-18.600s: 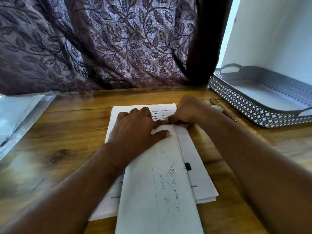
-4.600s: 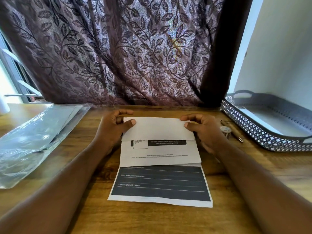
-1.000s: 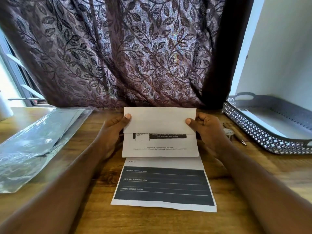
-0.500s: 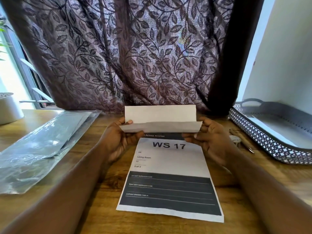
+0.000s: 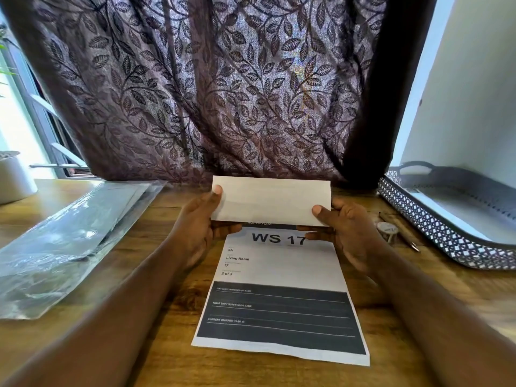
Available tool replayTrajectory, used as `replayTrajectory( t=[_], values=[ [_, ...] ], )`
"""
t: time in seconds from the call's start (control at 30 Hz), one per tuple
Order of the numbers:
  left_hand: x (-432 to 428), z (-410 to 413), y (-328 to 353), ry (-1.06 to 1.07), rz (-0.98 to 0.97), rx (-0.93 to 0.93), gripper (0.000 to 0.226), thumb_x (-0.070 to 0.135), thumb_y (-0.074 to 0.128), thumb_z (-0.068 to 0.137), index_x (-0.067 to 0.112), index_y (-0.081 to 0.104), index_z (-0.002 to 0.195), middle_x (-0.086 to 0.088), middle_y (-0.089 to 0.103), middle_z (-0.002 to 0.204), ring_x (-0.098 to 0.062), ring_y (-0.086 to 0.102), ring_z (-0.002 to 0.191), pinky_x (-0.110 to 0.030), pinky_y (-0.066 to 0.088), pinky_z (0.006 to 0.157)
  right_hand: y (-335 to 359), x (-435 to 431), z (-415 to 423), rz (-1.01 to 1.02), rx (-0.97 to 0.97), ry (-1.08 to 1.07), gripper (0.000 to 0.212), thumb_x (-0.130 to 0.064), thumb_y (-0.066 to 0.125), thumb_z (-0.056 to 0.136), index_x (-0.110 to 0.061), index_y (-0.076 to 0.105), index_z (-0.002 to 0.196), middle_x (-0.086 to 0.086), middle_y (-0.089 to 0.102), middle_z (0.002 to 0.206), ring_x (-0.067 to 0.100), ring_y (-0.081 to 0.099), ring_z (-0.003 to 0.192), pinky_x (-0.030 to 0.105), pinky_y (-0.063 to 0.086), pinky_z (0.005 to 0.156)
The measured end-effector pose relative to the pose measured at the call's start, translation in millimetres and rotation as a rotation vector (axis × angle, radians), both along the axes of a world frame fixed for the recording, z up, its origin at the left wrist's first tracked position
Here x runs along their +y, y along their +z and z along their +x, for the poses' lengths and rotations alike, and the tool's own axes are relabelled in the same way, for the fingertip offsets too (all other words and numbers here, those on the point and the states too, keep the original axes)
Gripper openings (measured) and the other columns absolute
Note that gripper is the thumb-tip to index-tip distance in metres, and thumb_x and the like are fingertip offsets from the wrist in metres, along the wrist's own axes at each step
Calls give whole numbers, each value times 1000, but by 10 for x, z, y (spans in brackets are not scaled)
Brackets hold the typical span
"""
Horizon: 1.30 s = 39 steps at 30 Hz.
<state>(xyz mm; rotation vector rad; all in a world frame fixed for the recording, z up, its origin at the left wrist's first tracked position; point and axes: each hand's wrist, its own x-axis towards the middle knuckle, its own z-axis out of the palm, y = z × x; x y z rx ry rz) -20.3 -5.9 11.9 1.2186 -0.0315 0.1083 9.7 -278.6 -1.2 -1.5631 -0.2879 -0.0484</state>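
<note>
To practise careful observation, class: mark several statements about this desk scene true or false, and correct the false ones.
1. Both the left hand and the right hand grip the folded white paper. True.
2. The white printed sheet headed WS 17 lies flat on the brown wooden table. True.
3. The grey perforated plastic tray sits at the table's left. False: it is at the right; clear plastic sleeves lie at the left.
4. The folded paper rests inside the tray. False: it is held up over the printed sheet's top edge.
</note>
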Motion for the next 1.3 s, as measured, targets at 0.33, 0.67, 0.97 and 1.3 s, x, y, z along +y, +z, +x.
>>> replayTrajectory(
  t=[0.33,0.67,0.97,1.3],
  values=[
    [-63,-5,10,-76,329,-145,18,7,58,97,11,60,114,-11,77,95,-28,76,71,-26,59,49,104,-3,-57,180,-12,-152,22,-14,59,99,-6,66,118,9,77,107,32,75,96,44,64,79],
    [-401,-130,-58,-44,213,-222,28,16,61,96,16,59,124,-7,77,103,-22,74,74,-24,58,53,84,459,-349,381,24,169,52,-29,61,87,-19,48,137,13,71,124,33,70,110,47,61,87],
    [-542,-192,-91,-74,202,-223,35,15,62,95,11,57,130,-10,77,103,-31,76,78,-24,58,50,-57,641,-309,298,30,30,58,-36,65,87,-30,45,141,2,67,129,22,70,112,50,58,94],
    [-393,-104,-39,-43,231,-209,22,7,58,98,13,61,119,-9,77,97,-28,73,65,-25,59,53,70,376,-148,455,27,-96,39,-20,57,100,-24,47,137,7,65,130,28,65,118,56,58,90]
  ],
)
